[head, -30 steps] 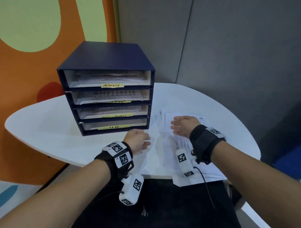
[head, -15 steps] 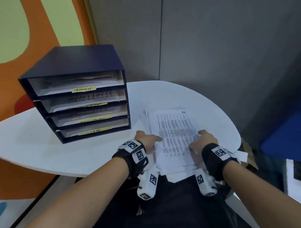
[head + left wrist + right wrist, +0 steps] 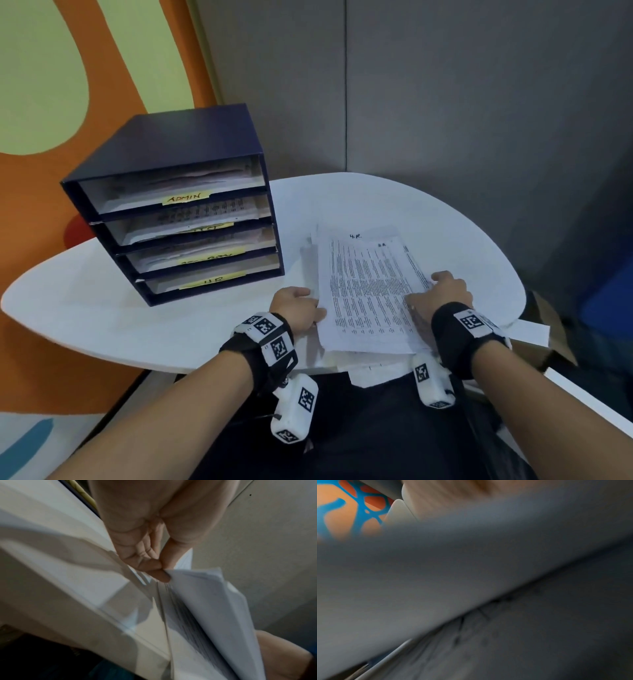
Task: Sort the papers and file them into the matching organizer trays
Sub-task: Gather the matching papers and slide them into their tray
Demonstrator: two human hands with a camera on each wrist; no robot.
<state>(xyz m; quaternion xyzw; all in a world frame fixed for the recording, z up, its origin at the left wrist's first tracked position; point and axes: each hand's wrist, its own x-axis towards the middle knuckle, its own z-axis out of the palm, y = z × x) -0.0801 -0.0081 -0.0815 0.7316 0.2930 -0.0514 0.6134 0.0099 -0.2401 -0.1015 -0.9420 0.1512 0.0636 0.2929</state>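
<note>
A stack of printed papers (image 3: 370,291) lies on the white table (image 3: 102,318), its top sheet marked "H.R." in handwriting. My left hand (image 3: 298,308) pinches the left edge of the top sheets (image 3: 197,588) between thumb and fingers (image 3: 154,566). My right hand (image 3: 442,291) grips the right edge of the same sheets, thumb on top. The dark blue organizer (image 3: 178,205) stands to the left with several trays holding papers; yellow labels read "ADMIN" (image 3: 185,198) on top and "H.R" (image 3: 212,280) at the bottom. The right wrist view is blurred by paper.
Grey partition walls (image 3: 445,102) close the back and right. An orange and green wall (image 3: 51,85) stands on the left. A cardboard box (image 3: 548,329) sits past the table's right edge. My dark-clothed lap (image 3: 359,428) is below the table's near edge.
My hands moved from hovering over the stack to its left and right edges and took hold of the top sheets. The head view shifted right and downward.
</note>
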